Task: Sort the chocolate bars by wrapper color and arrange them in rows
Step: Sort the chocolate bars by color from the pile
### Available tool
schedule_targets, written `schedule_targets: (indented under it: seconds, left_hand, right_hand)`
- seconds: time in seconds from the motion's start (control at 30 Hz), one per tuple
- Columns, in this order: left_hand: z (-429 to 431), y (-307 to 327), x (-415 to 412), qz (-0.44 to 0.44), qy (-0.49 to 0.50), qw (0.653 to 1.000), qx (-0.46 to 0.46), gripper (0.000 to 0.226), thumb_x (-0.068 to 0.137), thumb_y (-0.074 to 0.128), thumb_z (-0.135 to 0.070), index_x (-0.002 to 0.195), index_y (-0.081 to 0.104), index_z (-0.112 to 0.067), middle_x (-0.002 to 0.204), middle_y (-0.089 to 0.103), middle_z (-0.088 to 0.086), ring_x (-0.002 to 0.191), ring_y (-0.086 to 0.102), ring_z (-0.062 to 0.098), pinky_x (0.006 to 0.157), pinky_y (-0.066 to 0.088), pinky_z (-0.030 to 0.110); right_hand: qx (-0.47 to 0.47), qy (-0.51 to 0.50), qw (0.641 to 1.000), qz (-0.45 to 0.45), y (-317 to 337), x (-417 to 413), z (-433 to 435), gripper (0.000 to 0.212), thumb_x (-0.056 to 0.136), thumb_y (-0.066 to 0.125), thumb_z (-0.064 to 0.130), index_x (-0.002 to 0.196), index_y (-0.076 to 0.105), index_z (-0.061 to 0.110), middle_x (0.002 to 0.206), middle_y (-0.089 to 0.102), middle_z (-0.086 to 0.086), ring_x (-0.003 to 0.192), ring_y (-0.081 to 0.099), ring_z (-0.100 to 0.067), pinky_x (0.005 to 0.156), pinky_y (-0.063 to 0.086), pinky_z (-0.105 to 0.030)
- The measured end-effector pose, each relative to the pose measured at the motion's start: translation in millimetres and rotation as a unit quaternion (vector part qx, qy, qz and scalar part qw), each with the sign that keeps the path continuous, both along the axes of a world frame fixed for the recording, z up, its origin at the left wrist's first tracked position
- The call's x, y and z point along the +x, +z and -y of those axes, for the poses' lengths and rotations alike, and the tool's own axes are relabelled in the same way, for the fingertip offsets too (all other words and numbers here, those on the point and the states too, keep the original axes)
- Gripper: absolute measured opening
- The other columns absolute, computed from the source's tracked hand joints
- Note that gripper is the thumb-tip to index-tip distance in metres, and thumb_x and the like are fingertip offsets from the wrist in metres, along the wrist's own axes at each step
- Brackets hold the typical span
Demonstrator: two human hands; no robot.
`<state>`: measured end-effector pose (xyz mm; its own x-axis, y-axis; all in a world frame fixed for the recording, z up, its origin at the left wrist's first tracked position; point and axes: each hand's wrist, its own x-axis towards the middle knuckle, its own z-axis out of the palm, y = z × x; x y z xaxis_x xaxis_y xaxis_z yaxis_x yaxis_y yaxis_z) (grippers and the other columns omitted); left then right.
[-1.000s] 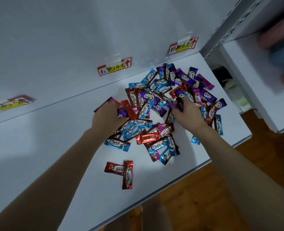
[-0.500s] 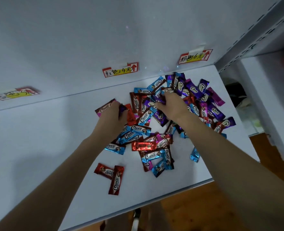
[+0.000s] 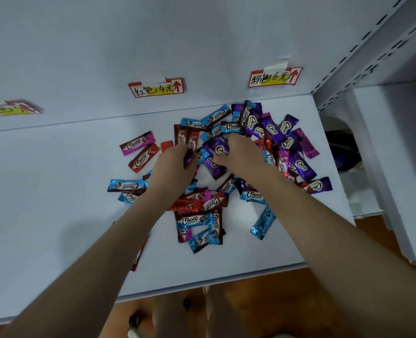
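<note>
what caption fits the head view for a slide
Left hand and right hand dig into a mixed pile of red, blue, purple and pink foil-wrapped chocolate bars on a white shelf.

"Choco" on chocolate bars point(image 3: 272, 130), middle tag point(image 3: 156, 88) — "红色 4元", right tag point(image 3: 275, 78) — "粉色 6元", left tag point(image 3: 9, 109) blurred

Mixed-colour chocolate bars point(image 3: 203, 222), heaped, unsorted
</note>
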<state>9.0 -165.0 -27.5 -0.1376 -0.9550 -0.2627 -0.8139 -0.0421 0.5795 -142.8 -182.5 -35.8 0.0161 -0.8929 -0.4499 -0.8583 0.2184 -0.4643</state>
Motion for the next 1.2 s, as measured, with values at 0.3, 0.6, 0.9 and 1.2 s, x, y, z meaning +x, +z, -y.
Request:
schedule_targets:
  seconds: [0.3, 0.6, 0.9, 1.2]
  left_hand:
    - [-3, -12, -19, 0.087, -0.185, 0.979, -0.005, 0.034, 0.095, 0.052, -0.019, 0.128, 0.055, -0.013, 0.118, 0.050, 0.013, 0.101, 0.055, 0.028, 0.082, 0.048, 0.035]
    - [17, -7, -24, 0.207, -0.290, 0.934, 0.000, 0.048, 0.091, 0.058, -0.030, 0.134, 0.043, -0.016, 0.126, 0.040, 0.013, 0.103, 0.055, 0.032, 0.082, 0.049, 0.040]
    - [1, 3, -56, 0.099, -0.258, 0.958, -0.079, 0.028, 0.096, 0.047, -0.033, 0.112, 0.053, -0.010, 0.099, 0.062, 0.010, 0.090, 0.059, 0.027, 0.073, 0.045, 0.034]
    - [-7, -19, -99, 0.114, -0.253, 0.961, 0.008, 0.027, 0.093, 0.053, -0.037, 0.100, 0.054, -0.012, 0.091, 0.049, 0.004, 0.083, 0.046, 0.018, 0.069, 0.033, 0.029]
  right_hand:
    - [-0.081, -0.225, 0.950, 0.202, 13, -47, -35, 0.039, 0.088, 0.056, 0.009, 0.057, 0.035, 0.016, 0.054, 0.037, 0.003, 0.042, 0.036, -0.002, 0.039, 0.026, -0.013]
    - [-0.086, -0.362, 0.897, 0.241, 6, -78, -90, 0.011, 0.090, 0.055, 0.015, 0.080, 0.057, 0.018, 0.076, 0.063, 0.006, 0.069, 0.061, -0.006, 0.058, 0.051, -0.021]
    - [-0.114, -0.437, 0.849, 0.274, -4, -75, -107, 0.007, 0.090, 0.045, 0.002, 0.085, 0.049, 0.006, 0.068, 0.057, -0.004, 0.050, 0.054, -0.009, 0.048, 0.046, -0.023]
    - [-0.134, -0.433, 0.873, 0.178, -7, -97, -116, 0.019, 0.090, 0.057, 0.024, 0.091, 0.053, 0.005, 0.081, 0.060, -0.002, 0.075, 0.060, -0.016, 0.062, 0.046, -0.025]
